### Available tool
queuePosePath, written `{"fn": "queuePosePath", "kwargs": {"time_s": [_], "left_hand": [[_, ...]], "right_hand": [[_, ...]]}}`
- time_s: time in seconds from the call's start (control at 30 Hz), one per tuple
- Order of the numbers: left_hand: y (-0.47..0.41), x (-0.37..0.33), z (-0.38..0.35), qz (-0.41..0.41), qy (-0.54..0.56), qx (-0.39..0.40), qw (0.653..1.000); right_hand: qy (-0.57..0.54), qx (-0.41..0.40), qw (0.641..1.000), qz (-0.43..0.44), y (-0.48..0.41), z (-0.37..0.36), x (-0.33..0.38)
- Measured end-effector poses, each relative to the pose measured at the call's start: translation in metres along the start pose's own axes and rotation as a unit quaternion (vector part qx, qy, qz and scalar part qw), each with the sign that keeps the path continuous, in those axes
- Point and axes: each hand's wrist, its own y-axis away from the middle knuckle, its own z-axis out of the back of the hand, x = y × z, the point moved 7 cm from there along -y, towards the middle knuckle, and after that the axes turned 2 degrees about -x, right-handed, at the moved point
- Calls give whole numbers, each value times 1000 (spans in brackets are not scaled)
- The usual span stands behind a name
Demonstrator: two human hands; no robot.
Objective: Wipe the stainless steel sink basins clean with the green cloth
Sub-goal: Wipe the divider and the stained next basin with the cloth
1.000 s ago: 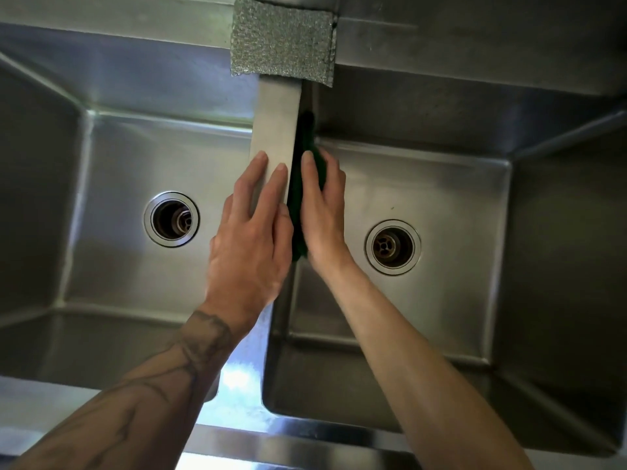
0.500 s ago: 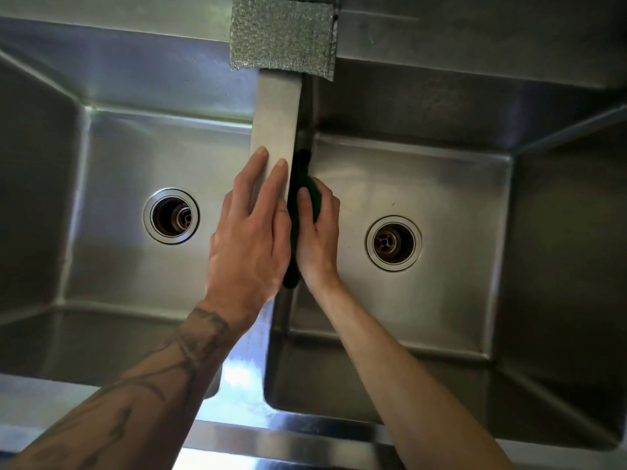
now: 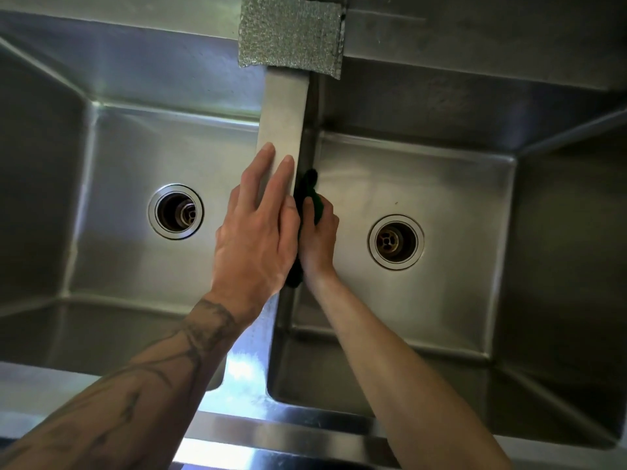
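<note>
Sink (image 3: 424, 178); right fingers (image 3: 326, 217) around green cloth (image 3: 309, 184)

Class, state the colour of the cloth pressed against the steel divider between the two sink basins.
It is a dark green cloth, best seen in the head view.

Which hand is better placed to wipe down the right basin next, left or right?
Right. The right hand grips the dark green cloth against the inner wall of the right stainless steel basin, while the left hand rests flat on the steel divider strip, holding no cloth.
</note>
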Motion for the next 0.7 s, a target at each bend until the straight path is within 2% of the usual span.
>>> {"fn": "queuePosePath", "kwargs": {"time_s": [0.03,0.17,0.23,0.43,0.5,0.57,0.63,0.7], "left_hand": [[1,-2,-2,-12,14,12,1000],[2,-2,-1,6,-8,22,1000],[2,-6,1,-17,13,8,1000],[1,-6,3,-13,9,-9,1000],[1,-6,3,-17,7,-6,1000],[0,-3,0,-17,4,-3,1000],[-2,-2,-2,-20,-9,7,1000],[-1,-2,-4,-28,-24,8,999]], "right_hand": [[10,-11,1000,-7,5,2,2],[-58,30,995,78,71,20,42],[-13,23,990,137,77,26,40],[20,18,999,-34,9,10,-38],[20,21,999,-16,44,13,1],[-46,36,998,18,83,24,28],[-63,24,997,49,88,28,31],[-16,11,999,35,60,21,10]]}}
